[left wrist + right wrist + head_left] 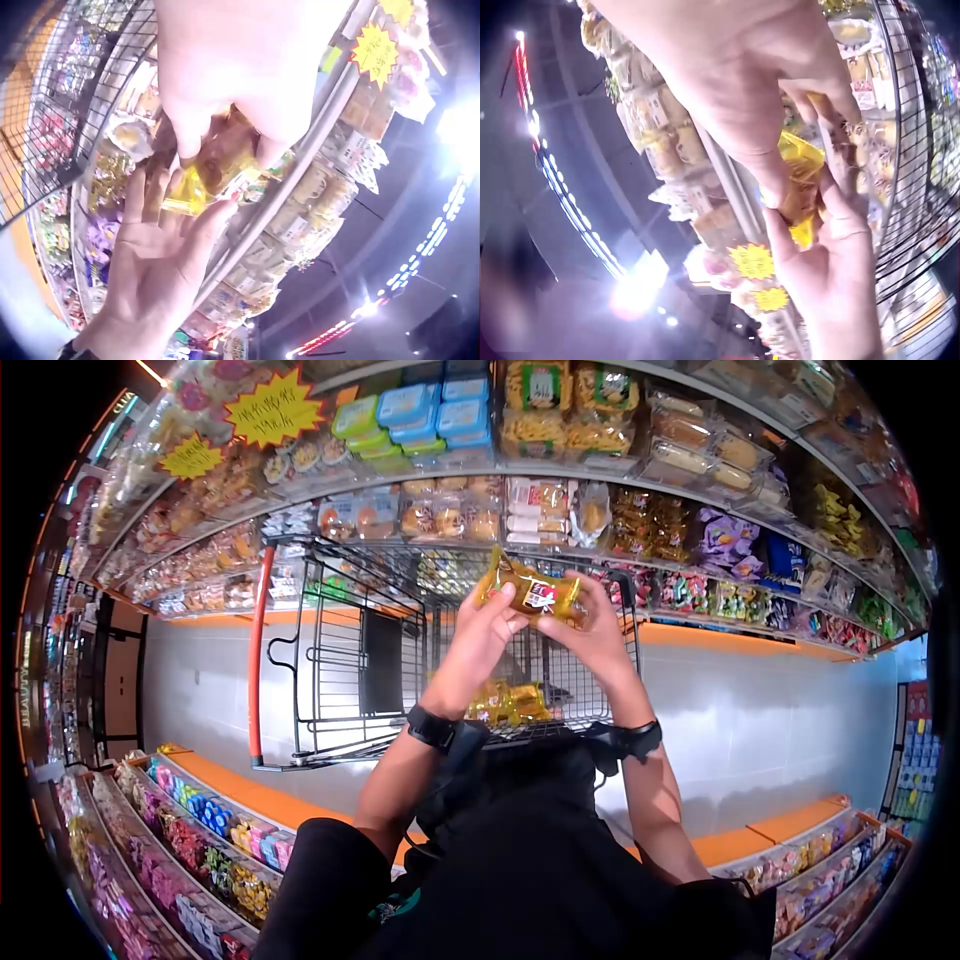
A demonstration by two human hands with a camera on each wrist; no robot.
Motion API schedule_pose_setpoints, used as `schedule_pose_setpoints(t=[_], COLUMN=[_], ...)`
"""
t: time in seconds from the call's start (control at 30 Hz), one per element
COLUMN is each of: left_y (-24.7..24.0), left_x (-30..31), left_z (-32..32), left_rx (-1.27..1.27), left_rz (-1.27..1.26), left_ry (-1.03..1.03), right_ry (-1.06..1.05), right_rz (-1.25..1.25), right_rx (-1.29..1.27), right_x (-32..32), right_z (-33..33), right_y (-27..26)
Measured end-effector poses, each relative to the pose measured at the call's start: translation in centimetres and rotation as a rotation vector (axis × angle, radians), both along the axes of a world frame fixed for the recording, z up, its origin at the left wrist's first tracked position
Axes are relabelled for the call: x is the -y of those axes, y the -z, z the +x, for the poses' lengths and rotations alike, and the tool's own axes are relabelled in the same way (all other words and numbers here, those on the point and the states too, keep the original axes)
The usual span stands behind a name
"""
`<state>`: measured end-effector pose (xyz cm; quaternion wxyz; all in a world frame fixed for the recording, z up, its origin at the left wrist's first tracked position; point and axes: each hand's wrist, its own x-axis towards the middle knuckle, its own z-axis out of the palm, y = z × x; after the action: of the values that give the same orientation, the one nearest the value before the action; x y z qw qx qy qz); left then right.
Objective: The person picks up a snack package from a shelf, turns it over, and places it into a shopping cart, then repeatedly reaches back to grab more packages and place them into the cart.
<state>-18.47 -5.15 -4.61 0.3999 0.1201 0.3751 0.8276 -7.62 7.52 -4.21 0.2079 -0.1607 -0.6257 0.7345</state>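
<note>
One yellow packet (530, 595) is pinched by left hand (487, 630) and right hand (595, 635) above a cart (330, 660) holding similar packets (510, 702).

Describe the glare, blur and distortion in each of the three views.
Head view: fisheye bends the shelves into arcs, black corners, packet fairly sharp. Left wrist view: the near left hand is washed out and soft, glare at right edge. Right wrist view: a ceiling light flares low left, hazing the frame; right hand blurred.
</note>
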Motion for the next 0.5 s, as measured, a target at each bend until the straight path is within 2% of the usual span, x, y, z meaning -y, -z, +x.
schedule_pose_setpoints(t=[0.1, 0.13, 0.23, 0.37, 0.5], left_y=[-3.1, -3.1, -4.8, -7.1, -7.9], left_x=[-1.5, -1.9, -3.2, -4.5, -5.2], left_z=[1.7, 2.0, 2.9, 4.3, 5.6], left_rx=[-0.012, -0.072, -0.168, -0.313, -0.189], left_rz=[0.038, -0.001, 0.001, -0.148, -0.18], left_ry=[-0.016, -0.012, -0.076, -0.179, -0.268], right_ry=[-0.03, -0.018, -0.038, -0.074, -0.052], right_rz=[-0.16, -0.051, -0.041, -0.047, -0.093], right_rx=[0.103, 0.044, -0.095, -0.137, -0.088], right_x=[-2.8, -3.7, -5.3, -6.6, -7.8], right_z=[1.4, 1.8, 2.9, 3.8, 4.3], right_y=[-2.8, -2.8, -5.3, -6.9, -6.8])
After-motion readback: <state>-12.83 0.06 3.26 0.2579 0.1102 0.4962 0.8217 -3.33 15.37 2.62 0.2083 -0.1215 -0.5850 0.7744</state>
